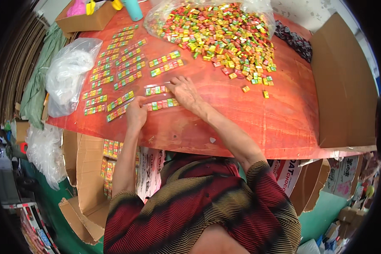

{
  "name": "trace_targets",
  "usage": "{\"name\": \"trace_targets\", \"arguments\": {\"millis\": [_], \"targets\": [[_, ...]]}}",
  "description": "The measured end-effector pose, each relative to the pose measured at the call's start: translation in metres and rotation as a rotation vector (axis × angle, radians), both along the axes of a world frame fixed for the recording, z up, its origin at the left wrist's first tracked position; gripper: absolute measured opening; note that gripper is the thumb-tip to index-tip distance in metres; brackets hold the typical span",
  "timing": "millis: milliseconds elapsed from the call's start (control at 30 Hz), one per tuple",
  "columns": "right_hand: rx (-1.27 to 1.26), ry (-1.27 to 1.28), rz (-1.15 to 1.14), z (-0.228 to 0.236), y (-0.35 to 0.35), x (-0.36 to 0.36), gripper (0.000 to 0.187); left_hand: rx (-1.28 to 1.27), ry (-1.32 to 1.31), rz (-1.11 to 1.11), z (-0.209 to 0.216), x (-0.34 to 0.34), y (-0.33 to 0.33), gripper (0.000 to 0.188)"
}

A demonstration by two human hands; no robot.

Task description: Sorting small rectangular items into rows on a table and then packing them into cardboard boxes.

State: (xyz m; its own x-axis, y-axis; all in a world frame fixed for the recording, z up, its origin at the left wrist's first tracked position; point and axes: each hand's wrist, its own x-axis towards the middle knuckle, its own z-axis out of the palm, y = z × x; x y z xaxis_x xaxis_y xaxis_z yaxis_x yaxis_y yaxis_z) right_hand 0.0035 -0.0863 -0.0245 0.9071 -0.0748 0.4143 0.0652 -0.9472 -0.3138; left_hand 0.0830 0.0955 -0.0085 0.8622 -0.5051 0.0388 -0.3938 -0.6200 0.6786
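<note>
Near, below the left side of the tabletop (283, 118): one open carton (91, 178), holding stacked packs (112, 149) of small coloured boxes; these are presumably counting as finished.

Left hand (136, 113): fingers bending at the left ends of two packs; whether they are gripping, cannot tell. Right hand (185, 93): fingers curling at the right end of the farther pack; whether they are holding or only pressing, cannot tell.

Packs between the hands, two: near pack (161, 104), showing boxes along its visible length; far pack (155, 90), showing boxes, its right end partly hiding under the fingers. Judged nearly complete.

Left of the left hand: two slanting packs (120, 100), lying filled. Farther left: columns of filled packs (129, 73). Beyond the right hand: two more filled packs (167, 67), lying side by side. All judged done.

Far, right of centre: one large heap of loose boxes (228, 42), spilling from a clear bag (154, 23); stray boxes (246, 89) sitting at its near edge. Judged outstanding: the greater share.
</note>
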Motion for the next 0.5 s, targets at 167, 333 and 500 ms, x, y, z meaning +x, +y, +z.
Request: {"name": "trace_targets", "arguments": {"millis": [167, 333, 500], "targets": [[0.004, 0.011, -0.223, 0.003, -0.014, -0.009, 0.023, 0.372, -0.515, 0.044, 0.017, -0.029, -0.030, 0.039], [0.206, -0.268, -0.247, 0.020, -0.035, -0.089, 0.025, 0.282, -0.688, -0.370, -0.008, -0.055, -0.039, 0.052], [-0.082, -0.092, -0.929, 0.005, -0.153, -0.243, 0.031, 0.401, -0.539, -0.437, -0.017, -0.037, -0.056, 0.053]]}}
